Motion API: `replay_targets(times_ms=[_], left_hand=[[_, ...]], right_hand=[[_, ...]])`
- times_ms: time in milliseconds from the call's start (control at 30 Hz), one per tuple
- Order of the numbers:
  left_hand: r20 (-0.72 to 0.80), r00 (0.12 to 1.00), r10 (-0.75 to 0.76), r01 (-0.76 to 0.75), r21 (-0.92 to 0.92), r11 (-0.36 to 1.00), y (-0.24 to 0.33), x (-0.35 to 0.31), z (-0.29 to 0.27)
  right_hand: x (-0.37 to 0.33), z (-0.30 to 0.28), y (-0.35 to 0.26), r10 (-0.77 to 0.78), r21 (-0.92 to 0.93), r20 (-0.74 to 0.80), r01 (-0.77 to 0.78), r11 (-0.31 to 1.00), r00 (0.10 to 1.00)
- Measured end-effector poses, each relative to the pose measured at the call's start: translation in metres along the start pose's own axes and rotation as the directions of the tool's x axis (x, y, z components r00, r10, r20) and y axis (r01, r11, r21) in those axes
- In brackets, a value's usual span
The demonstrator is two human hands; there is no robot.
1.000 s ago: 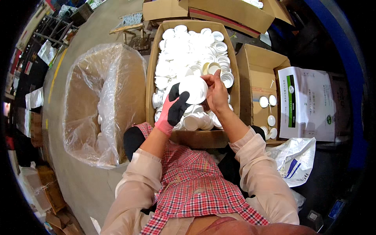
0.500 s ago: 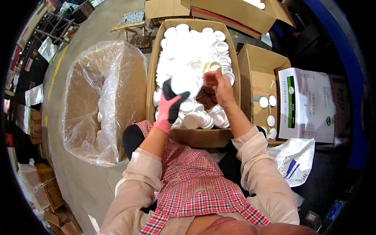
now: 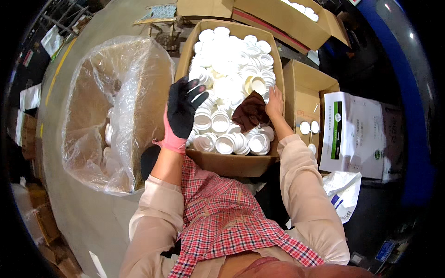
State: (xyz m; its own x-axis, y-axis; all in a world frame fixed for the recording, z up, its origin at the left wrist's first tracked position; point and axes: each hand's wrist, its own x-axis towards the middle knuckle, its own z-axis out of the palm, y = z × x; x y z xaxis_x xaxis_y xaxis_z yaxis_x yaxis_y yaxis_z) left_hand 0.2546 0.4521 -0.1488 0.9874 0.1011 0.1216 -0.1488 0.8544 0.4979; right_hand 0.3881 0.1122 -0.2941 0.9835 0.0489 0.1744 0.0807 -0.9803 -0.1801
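A cardboard box (image 3: 227, 163) in front of me is heaped with white round plastic lids (image 3: 219, 122). My left hand (image 3: 181, 111), in a pink and black glove, is raised over the box's left edge. Its fingers are spread and nothing is in them. At the right side of the heap is my bare right hand (image 3: 274, 104), its fingers pointing away from me beside the lids. A dark brown cloth (image 3: 251, 111) bunches against the thumb side of that hand, which appears to grip its edge; the thumb itself is hidden.
To the left stands a carton lined with clear plastic (image 3: 125, 116), some white pieces inside. On the right, a smaller carton (image 3: 308, 76) holds a few white discs, beside a white printed box (image 3: 357, 134). Another long carton (image 3: 278, 21) lies at the back.
My left hand has drawn back leftward from the middle of the heap, and its fingers have spread. My right hand has shifted right, leaving the brown cloth more exposed.
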Motion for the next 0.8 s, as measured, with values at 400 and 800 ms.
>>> replay_targets(times_ms=[400,800], left_hand=[[-0.223,0.951,-0.213,0.27,0.273,0.923,-0.02,0.006,0.009],[0.088,0.907,-0.411,0.404,-0.452,0.795,-0.016,0.004,0.02]], right_hand=[[0.038,0.001,-0.043,0.102,0.478,-0.02,-0.08,0.875,0.995],[-0.002,-0.01,-0.084,-0.441,0.338,0.062,0.397,0.854,0.896]])
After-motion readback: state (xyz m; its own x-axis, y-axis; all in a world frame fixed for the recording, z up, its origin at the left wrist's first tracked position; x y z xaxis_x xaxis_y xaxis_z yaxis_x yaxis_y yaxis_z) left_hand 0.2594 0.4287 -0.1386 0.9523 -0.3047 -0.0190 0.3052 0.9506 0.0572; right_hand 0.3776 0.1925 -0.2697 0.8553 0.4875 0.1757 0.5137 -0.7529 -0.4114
